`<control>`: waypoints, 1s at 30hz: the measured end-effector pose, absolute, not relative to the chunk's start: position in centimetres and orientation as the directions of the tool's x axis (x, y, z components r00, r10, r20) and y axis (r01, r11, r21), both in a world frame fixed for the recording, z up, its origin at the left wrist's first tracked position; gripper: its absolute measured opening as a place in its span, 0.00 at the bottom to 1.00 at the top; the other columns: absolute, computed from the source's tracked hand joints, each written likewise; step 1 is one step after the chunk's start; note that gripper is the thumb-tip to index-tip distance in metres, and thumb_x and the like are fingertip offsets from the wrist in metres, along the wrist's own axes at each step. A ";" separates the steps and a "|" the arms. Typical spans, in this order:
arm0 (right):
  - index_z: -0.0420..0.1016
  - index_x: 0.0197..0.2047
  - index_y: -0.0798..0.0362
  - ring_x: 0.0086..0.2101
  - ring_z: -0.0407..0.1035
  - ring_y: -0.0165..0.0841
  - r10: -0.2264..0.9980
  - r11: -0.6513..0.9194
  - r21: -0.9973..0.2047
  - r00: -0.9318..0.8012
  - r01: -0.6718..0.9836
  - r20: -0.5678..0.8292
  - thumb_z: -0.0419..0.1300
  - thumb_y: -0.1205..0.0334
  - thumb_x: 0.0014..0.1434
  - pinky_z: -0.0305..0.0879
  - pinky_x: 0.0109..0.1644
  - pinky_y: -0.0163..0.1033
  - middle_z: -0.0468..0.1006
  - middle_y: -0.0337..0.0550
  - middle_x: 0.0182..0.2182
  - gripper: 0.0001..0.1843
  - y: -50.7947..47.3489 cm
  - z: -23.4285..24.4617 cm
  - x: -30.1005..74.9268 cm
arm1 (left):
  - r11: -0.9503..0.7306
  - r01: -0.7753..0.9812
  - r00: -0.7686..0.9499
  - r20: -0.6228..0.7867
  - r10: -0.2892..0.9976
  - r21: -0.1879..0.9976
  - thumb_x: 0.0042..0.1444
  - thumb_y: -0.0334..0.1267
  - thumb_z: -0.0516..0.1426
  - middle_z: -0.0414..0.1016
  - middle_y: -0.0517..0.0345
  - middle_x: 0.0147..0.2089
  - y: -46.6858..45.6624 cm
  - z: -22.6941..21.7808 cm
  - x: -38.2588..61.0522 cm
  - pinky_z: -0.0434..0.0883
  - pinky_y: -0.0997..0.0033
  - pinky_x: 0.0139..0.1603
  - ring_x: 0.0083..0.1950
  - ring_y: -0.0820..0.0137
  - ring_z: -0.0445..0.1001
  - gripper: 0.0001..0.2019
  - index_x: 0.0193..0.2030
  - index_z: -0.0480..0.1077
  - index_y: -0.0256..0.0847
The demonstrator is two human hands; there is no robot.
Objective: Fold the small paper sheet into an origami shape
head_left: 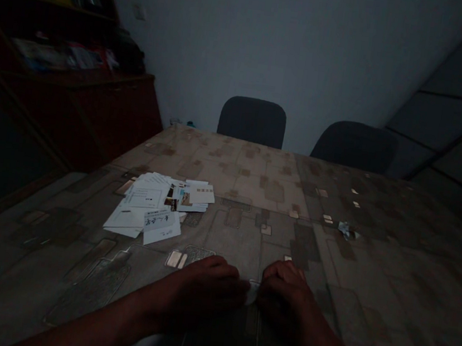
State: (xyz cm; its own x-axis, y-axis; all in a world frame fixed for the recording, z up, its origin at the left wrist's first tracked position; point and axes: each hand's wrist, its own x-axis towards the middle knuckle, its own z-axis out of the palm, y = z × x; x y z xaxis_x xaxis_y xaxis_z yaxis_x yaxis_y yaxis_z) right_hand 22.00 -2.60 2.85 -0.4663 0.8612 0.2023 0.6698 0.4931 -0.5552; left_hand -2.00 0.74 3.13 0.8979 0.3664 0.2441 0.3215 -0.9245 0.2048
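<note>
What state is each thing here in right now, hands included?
left hand: curled, knuckles up, fingertips at the pale scrap.
right hand: curled, fingertips at the same scrap.
pale scrap: mostly hidden between both hands.
papers: loose, overlapping, flat on the table.
crumpled bit: lying alone, apart from the papers.
chairs: pushed in, unoccupied.

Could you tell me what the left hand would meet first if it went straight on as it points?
Probably the small pale piece just ahead of the left hand, with the right hand directly behind it; dim light hides whether they touch.
</note>
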 end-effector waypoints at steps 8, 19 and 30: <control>0.72 0.29 0.52 0.35 0.65 0.36 0.917 0.394 -0.544 -0.361 0.741 0.171 0.62 0.79 0.50 0.55 0.41 0.43 0.70 0.38 0.31 0.11 -2.5 2.8 21.1 | -0.973 0.230 0.948 0.217 0.232 0.033 0.63 0.29 0.57 0.74 0.56 0.55 1.1 3.7 -2.5 0.64 0.64 0.53 0.53 0.65 0.67 0.13 0.54 0.67 0.39; 0.72 0.29 0.51 0.37 0.64 0.38 0.947 0.320 -0.534 -0.287 0.783 0.147 0.62 0.77 0.49 0.54 0.42 0.44 0.72 0.39 0.31 0.11 -2.7 2.6 20.6 | -0.968 0.221 0.938 0.245 0.245 0.122 0.60 0.28 0.57 0.73 0.54 0.57 1.1 2.6 -2.6 0.64 0.62 0.55 0.58 0.63 0.65 0.16 0.55 0.66 0.39; 0.69 0.30 0.50 0.35 0.63 0.35 0.926 0.376 -0.539 -0.330 0.754 0.184 0.60 0.78 0.50 0.53 0.41 0.42 0.69 0.37 0.31 0.12 -2.7 2.4 20.8 | -0.956 0.233 0.916 0.290 0.277 0.177 0.64 0.29 0.55 0.75 0.54 0.52 0.8 3.3 -2.3 0.63 0.62 0.55 0.54 0.65 0.69 0.13 0.54 0.66 0.42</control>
